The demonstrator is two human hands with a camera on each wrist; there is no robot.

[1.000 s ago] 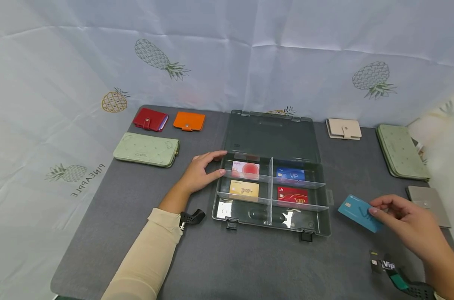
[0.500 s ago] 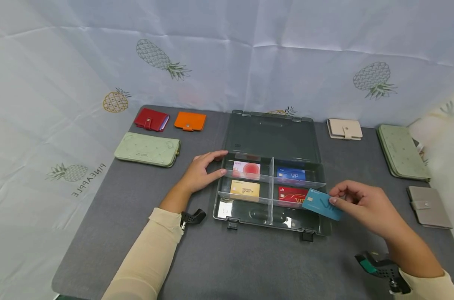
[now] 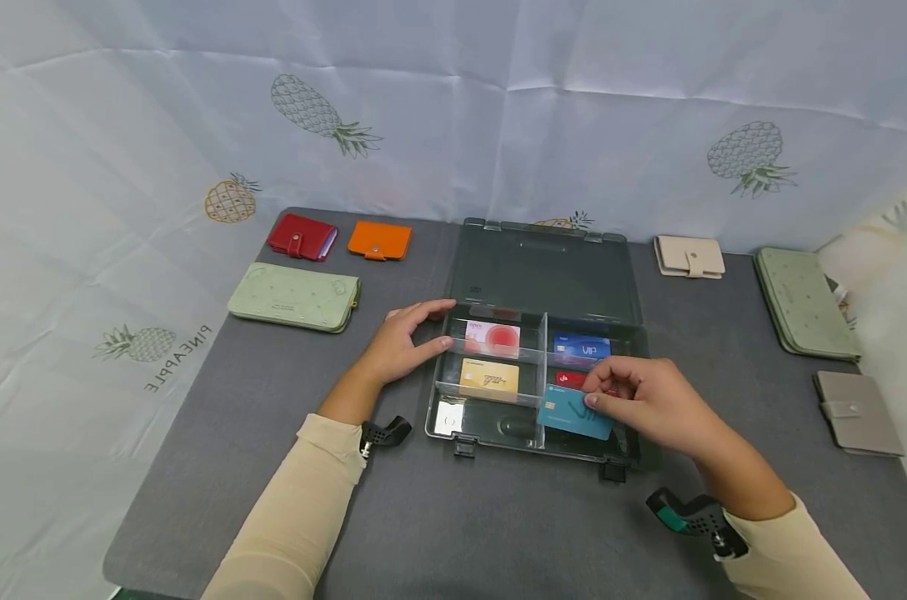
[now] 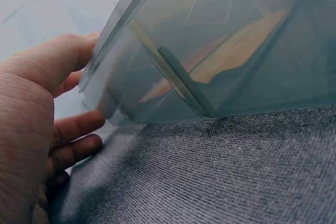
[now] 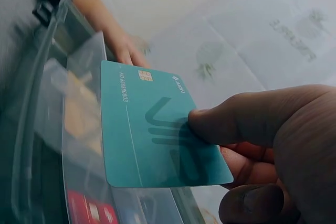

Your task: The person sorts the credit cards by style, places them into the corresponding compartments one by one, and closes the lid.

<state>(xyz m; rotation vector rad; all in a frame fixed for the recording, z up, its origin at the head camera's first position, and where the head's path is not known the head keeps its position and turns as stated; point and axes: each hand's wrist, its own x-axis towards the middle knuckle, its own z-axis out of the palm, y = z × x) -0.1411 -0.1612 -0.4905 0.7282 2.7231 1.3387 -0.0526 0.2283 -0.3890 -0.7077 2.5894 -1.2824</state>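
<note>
1. a red wallet (image 3: 301, 236) and an orange wallet (image 3: 379, 240) are lying side by side at the far left of the grey mat (image 3: 273, 400).
2. a long pale green wallet (image 3: 293, 297) is sitting just in front of them.
3. a beige wallet (image 3: 688, 256) is resting at the far right.
4. a green zip wallet (image 3: 803, 302) and a taupe wallet (image 3: 857, 412) are lying along the right edge.
5. a pineapple-print cloth (image 3: 498, 108) is hanging behind.

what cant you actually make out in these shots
- Red card in the grey plastic compartment box: head view, mostly covered by the right hand and its teal chip card.
- Teal card's small print: too small in head view, partly under the thumb in right wrist view.
- Left hand: left wrist view cuts it at the edge, fingertips behind the box wall.
- Box contents: blurred in both wrist views.
</note>
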